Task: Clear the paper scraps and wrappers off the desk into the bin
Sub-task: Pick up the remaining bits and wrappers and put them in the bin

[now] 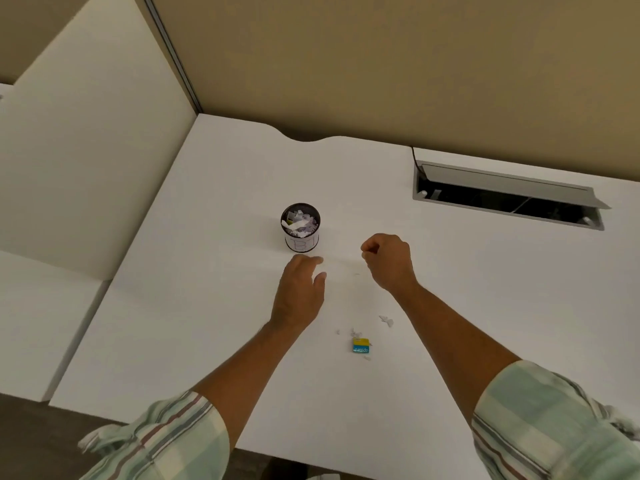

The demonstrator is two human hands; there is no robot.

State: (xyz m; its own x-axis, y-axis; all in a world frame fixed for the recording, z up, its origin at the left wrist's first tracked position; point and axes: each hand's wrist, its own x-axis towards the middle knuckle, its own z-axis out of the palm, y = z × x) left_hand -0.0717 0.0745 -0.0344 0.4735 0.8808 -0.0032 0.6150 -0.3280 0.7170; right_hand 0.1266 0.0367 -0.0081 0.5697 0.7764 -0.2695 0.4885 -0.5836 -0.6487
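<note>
**Bin nearly full, a last cluster of scraps left on the worktop**

The small dark mesh bin (pixel 300 232) stands at the centre of the frame on the white worktop (pixel 450 306), already stuffed with white and purplish paper pieces. It sits within easy reach of both hands, which probably explains why the scraps are carried to it a few at a time.

The left hand (pixel 300 292) hovers just below the bin, palm down, its grip loosely spread and holding nothing that shows. The right hand (pixel 388 261), to the right of the bin, is curled with thumb and fingertips pinched together. The pose suggests a tiny scrap held ready for dropping, but whether anything sits in that grip cannot be told.

Lower, between the two forearms, the remaining litter lies: a yellow and blue wrapper (pixel 361 345), with small white paper scraps (pixel 386 320) scattered around it. These appear to be all that is left to collect. Both hands are well apart from this cluster.
</note>
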